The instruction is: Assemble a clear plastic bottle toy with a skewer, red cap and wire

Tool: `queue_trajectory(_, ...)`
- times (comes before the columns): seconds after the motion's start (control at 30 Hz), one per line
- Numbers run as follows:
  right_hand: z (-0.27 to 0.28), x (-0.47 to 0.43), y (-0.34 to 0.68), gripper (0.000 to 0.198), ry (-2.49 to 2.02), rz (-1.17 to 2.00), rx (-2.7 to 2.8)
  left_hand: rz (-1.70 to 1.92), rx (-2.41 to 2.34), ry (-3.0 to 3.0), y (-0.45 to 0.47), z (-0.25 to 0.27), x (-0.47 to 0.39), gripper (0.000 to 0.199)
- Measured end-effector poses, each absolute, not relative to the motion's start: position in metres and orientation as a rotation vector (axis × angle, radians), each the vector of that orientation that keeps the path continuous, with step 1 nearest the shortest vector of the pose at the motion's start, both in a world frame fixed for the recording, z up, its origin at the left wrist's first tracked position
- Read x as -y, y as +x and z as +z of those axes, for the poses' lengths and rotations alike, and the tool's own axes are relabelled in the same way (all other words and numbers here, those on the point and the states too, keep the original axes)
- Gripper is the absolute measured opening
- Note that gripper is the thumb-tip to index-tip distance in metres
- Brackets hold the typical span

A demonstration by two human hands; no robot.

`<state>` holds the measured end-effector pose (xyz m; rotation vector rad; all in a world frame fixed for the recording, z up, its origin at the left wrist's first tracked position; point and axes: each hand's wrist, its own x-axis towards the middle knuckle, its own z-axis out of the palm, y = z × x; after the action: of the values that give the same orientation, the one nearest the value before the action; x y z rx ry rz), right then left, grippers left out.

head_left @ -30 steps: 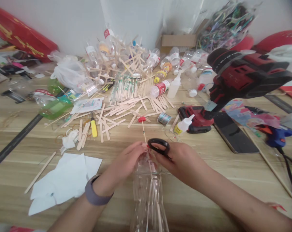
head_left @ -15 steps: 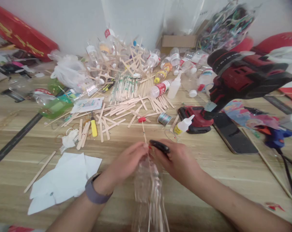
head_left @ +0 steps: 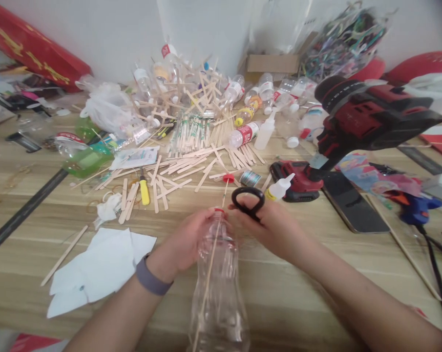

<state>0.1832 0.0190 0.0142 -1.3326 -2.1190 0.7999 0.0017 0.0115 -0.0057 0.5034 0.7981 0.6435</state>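
Note:
A clear plastic bottle (head_left: 222,298) lies before me, its neck pointing away and its base cut off by the lower edge of the picture. My left hand (head_left: 189,239) is wrapped around the neck and shoulder. Along the bottle runs a thin wooden stick (head_left: 209,276), which sticks out past the red ring at the mouth and carries a red cap (head_left: 228,178) at its far end. My right hand (head_left: 279,225), beside the neck, grips scissors by a black loop handle (head_left: 247,189). The blades are hidden behind the fingers.
Flat wooden sticks (head_left: 184,166), empty bottles and a glue bottle (head_left: 279,187) crowd the back. On the right stand a red drill (head_left: 374,115), a phone (head_left: 354,203) and a blue glue gun (head_left: 418,210). White paper (head_left: 103,269) lies left, near a yellow-handled screwdriver (head_left: 144,192).
The bottle, blurred earlier, now shows clearly, with the stick slanting along it. The red cap has shifted slightly right. The scissors' handle has turned from edge-on to show its open loop.

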Motion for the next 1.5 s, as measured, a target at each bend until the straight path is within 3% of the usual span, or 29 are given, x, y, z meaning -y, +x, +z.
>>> queue_trajectory(0.5,0.015,-0.010,0.176,0.018,-1.270,1.099,2.037,0.635,-0.782,0.615,-0.002,-0.011,-0.009,0.033)
queue_trajectory(0.87,0.014,-0.007,0.175,0.015,-1.351,1.006,2.121,0.661,-0.921,0.706,0.003,-0.003,-0.005,0.028)
queue_trajectory(1.1,0.004,0.003,0.171,0.021,-1.447,0.739,2.166,0.715,-0.879,0.738,0.008,-0.004,-0.003,0.019)
queue_trajectory(1.5,-0.002,0.004,0.169,0.022,-1.360,0.786,2.085,0.687,-0.896,0.757,0.004,-0.004,-0.004,0.018)
